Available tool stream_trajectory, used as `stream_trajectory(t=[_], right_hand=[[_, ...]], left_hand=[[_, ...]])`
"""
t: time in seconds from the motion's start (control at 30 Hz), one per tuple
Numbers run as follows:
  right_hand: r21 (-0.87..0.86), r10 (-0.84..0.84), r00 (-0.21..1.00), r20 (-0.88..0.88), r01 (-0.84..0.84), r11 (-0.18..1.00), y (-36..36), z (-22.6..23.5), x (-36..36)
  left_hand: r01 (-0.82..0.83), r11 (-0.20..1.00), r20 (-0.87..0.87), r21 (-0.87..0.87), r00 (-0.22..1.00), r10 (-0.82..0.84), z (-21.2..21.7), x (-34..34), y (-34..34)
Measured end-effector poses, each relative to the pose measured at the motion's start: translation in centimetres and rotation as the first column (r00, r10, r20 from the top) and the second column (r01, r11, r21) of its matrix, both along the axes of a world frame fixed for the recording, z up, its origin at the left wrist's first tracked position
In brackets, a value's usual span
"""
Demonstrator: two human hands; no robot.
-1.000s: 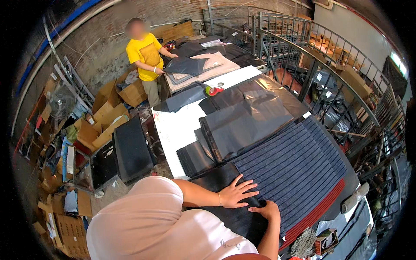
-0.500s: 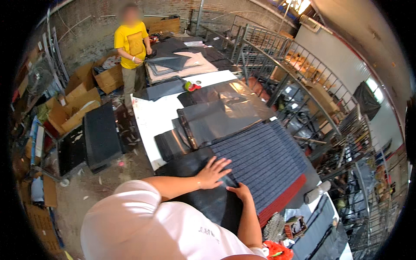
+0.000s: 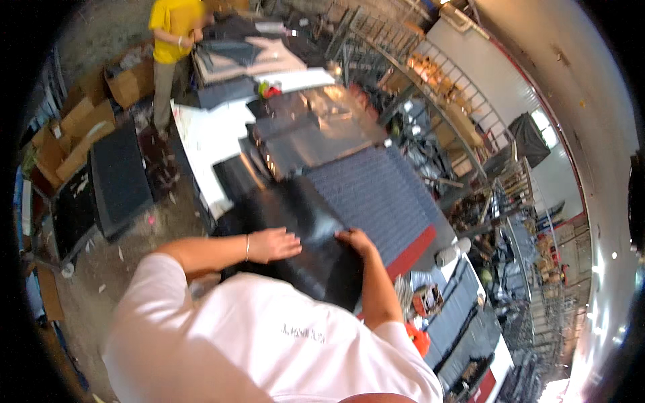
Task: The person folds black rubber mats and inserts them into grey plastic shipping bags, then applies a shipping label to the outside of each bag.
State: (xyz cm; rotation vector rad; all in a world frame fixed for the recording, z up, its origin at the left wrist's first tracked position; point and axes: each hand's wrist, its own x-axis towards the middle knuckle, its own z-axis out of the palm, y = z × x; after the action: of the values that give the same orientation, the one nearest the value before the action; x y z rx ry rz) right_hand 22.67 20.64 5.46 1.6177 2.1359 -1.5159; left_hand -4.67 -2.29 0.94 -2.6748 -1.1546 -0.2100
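A black, leathery-looking sheet [image 3: 265, 205] covers the near end of the table, in front of me. My left hand [image 3: 274, 244] lies flat on it, fingers stretched out to the right. At the sheet's right edge my right hand [image 3: 357, 240] is closed on the border; part of its fingers is hidden. Just beyond the sheet and to its right lies a stack of blue ribbed mats [image 3: 369, 185], with a red strip [image 3: 411, 256] along its near right side.
Dark glossy sheets [image 3: 316, 138] lie farther along the white tabletop [image 3: 208, 131]. A grey roll [image 3: 453, 251] and a small box [image 3: 427, 300] sit at the right. A person in yellow [image 3: 176, 33] stands at the far left, near cardboard boxes [image 3: 131, 84]. Metal railings [image 3: 437, 124] run along the right.
My view has shifted, so the table appears higher and farther left. My left hand has drawn back toward me across the black sheet; its spread fingers are now closer together. The right hand stays at the edge.
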Motion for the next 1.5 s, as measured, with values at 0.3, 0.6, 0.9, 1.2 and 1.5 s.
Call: stream_trajectory(t=[0.3,0.6,0.9,1.2,1.5], right_hand=[[0.389,-0.129,0.946,0.296,0.004,0.921,-9.0,13.0,0.6],[0.527,-0.433,0.857,0.279,0.241,0.815,-19.5,13.6,-0.9],[0.574,-0.869,0.469,0.159,0.672,0.468,-27.8,10.0,-2.8],[0.544,-0.908,0.326,0.261,0.728,0.418,-28.7,10.6,-5.5],[0.485,-0.932,0.256,0.256,0.8,0.353,-29.1,10.3,-6.2]], left_hand=[[0.291,0.871,0.084,-0.396,0.956,-0.281,13.9,2.3,4.5],[0.551,0.708,0.369,-0.443,0.831,-0.416,15.7,-2.8,4.6],[-0.141,0.915,0.649,-0.378,0.664,0.371,3.1,-22.7,22.9],[-0.192,0.906,-0.093,-0.377,0.981,0.169,-10.3,-30.0,30.8],[-0.292,0.95,-0.169,-0.11,0.947,0.272,-12.2,-30.3,36.3]])
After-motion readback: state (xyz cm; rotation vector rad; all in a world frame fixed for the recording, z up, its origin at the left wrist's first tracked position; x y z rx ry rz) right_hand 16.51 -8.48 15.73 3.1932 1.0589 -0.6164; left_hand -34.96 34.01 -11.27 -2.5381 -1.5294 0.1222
